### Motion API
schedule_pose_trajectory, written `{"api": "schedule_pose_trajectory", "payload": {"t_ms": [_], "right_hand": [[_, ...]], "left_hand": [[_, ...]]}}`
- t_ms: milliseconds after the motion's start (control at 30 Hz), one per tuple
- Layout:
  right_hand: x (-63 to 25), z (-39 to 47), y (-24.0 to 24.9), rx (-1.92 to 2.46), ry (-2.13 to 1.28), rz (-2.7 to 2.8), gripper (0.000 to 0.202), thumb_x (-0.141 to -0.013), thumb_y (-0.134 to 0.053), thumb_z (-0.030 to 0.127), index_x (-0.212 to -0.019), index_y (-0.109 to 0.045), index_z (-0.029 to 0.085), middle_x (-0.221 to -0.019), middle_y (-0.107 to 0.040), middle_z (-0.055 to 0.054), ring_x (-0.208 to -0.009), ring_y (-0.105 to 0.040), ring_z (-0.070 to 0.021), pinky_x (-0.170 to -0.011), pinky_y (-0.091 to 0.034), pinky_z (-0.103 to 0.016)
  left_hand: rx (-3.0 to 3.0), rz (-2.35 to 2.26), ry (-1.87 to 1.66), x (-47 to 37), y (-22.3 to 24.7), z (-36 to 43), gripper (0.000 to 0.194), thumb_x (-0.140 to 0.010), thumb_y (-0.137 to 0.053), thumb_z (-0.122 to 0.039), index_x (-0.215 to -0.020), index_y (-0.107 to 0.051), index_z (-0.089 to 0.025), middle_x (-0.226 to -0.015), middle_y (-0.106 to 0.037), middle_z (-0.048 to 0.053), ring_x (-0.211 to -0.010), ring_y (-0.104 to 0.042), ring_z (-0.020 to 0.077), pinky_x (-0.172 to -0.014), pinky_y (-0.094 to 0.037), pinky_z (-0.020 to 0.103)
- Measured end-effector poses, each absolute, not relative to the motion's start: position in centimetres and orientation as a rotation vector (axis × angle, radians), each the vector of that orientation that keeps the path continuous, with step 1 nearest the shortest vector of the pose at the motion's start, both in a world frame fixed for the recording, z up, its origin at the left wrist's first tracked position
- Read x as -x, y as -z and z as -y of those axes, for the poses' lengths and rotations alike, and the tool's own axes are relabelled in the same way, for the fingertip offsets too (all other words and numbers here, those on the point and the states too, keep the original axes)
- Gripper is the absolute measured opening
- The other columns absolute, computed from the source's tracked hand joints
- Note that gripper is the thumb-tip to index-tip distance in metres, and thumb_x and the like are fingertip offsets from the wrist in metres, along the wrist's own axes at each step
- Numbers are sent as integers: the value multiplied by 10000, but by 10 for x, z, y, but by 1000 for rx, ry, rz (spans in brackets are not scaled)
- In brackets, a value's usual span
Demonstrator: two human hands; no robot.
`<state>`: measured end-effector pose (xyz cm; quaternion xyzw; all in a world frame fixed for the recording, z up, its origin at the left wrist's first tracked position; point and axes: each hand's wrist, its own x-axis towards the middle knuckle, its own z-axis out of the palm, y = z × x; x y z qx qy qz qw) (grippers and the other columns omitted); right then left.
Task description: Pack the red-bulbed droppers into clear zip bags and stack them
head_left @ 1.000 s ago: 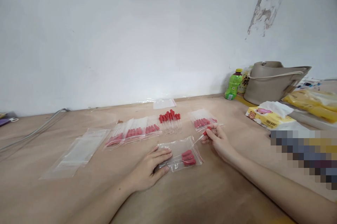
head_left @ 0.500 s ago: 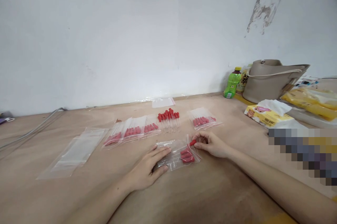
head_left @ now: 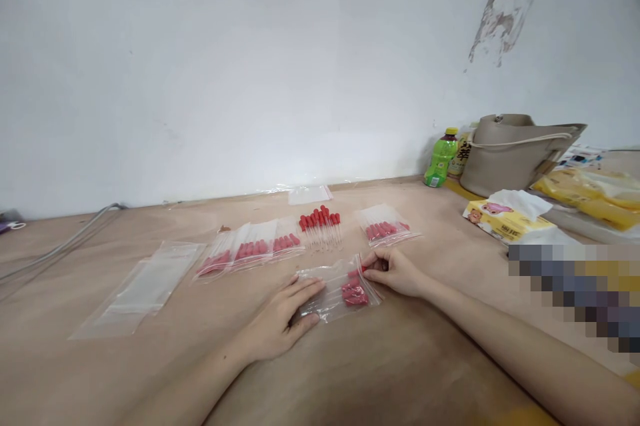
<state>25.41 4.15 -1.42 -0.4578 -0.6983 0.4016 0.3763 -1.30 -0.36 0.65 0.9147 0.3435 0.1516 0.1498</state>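
Observation:
A clear zip bag [head_left: 327, 313] lies flat on the brown-covered table, with several red-bulbed droppers inside it. My left hand [head_left: 283, 319] rests with fingers spread over the bag's left end. At the bag's right opening, my right hand [head_left: 395, 271] pinches a red-bulbed dropper [head_left: 356, 273], whose bulb is partly inside the bag. Behind the bag is a pile of loose droppers [head_left: 320, 219] with red bulbs. Filled bags [head_left: 253, 246] overlap in a row to the left of the pile, and another filled bag [head_left: 385, 229] lies to its right.
Flat clear bags [head_left: 150, 286] lie at the left, near a grey cable [head_left: 65, 243]. One more bag [head_left: 307, 195] is by the wall. On the right stand a green bottle [head_left: 442, 158], a beige handbag [head_left: 505, 159] and a yellow tissue pack [head_left: 505, 218].
My right hand has moved slightly left, and the dropper it pinches is further into the bag. My left hand stays in place.

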Motion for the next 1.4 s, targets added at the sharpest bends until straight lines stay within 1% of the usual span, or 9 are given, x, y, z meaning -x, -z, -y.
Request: {"api": "schedule_pose_trajectory", "payload": {"t_ms": [200, 433, 533, 667, 800, 1000, 1167, 1300, 1400], "right_hand": [[-242, -41, 22, 1025, -973, 1866, 164, -735, -499, 273, -711, -629, 176, -677, -619, -1, -638, -538, -127, -606, -411, -245], [-240, -42, 36, 1273, -636, 1701, 54, -678, -530, 231, -695, -522, 180, -565, -522, 28, -502, -462, -98, -474, -348, -202], [-246, -49, 22, 1273, -420, 1722, 102, -697, -493, 211, -792, -519, 183, -637, -540, 14, -551, -476, -107, -516, -358, -211], [-244, -76, -10, 1374, -239, 1893, 102, -712, -454, 179, -693, -555, 181, -657, -580, -6, -607, -510, -119, -571, -360, -219], [-225, -117, -18, 1607, -283, 1858, 116, -702, -479, 181, -689, -594, 169, -726, -627, -35, -706, -552, -140, -639, -377, -224], [-203, -156, -5, 1807, -345, 1755, 167, -680, -539, 240, -792, -597, 131, -815, -631, -113, -800, -570, -211, -645, -405, -259], [-196, -161, -8, 1845, -455, 1827, 162, -615, -596, 157, -775, -589, 134, -757, -631, -120, -754, -588, -239, -594, -412, -267], [-192, -157, -16, 1857, -482, 1836, 334, -613, -581, 108, -944, -537, 102, -766, -622, -137, -725, -587, -239, -588, -412, -274], [-202, -145, -23, 1797, -463, 1842, 469, -678, -509, 124, -1134, -407, 87, -761, -606, -116, -710, -579, -211, -594, -413, -266]], "left_hand": [[-2624, -983, -447, 14, -5, 3, 462, -863, -428, -288, -1305, -297, -265, -1316, -396, 15, -1205, -355, 190, -1047, -188, 423], [-2539, -1063, -564, 14, -5, 7, 461, -828, -480, -270, -1265, -340, -231, -1429, -99, 50, -1251, -258, 247, -991, -297, 394], [-2523, -1063, -603, 13, -6, 8, 390, -812, -498, -247, -1188, -402, -211, -1430, -85, 66, -1249, -261, 251, -984, -305, 389], [-2535, -1026, -613, 12, -6, 8, 292, -816, -487, -243, -1102, -453, -197, -1430, -71, 69, -1258, -241, 250, -996, -289, 395], [-2553, -1014, -631, 12, -5, 7, 259, -814, -490, -231, -1068, -466, -187, -1425, -105, 73, -1286, -148, 257, -1014, -248, 412], [-2505, -1062, -601, 13, -5, 7, 180, -804, -500, -249, -971, -463, -192, -1415, -149, 74, -1268, -216, 242, -993, -294, 387], [-2493, -1075, -581, 13, -6, 7, 194, -808, -494, -264, -988, -464, -199, -1399, -212, 71, -1237, -286, 239, -964, -335, 383], [-2562, -973, -569, 13, -7, 7, 299, -829, -468, -252, -1124, -448, -209, -1344, -336, 58, -1230, -304, 213, -1007, -281, 382], [-2591, -929, -544, 13, -6, 6, 364, -841, -455, -248, -1202, -424, -225, -1271, -441, 39, -1203, -349, 194, -1010, -287, 366]]}}
